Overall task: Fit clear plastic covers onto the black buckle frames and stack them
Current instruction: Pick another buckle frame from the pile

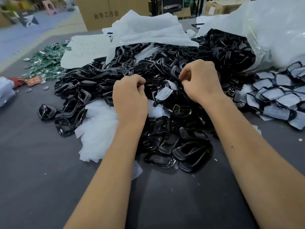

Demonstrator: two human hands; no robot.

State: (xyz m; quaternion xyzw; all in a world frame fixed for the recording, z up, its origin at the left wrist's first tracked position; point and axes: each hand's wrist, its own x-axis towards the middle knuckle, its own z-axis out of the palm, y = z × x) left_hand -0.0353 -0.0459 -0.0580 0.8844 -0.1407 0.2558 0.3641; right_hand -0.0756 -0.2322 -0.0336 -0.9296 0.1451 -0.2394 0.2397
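Observation:
A big heap of black buckle frames [186, 146] covers the middle of the dark table [41, 179]. My left hand [130, 98] hovers over the heap with its fingers curled; what they pinch is hidden. My right hand [200, 81] pinches a black buckle frame [174, 71] that sticks up from the heap. A clear plastic cover [165, 93] lies between the two hands. Loose clear covers [99, 129] lie piled left of my left forearm. Frames with covers fitted [280, 98] lie overlapped at the right.
Two opened white plastic bags [148, 28] [267, 30] lie behind the heap, the right one spilling frames. Green packets [47, 61] are scattered at the far left. A cardboard box [105, 12] stands behind the table. Bare table surface lies near me.

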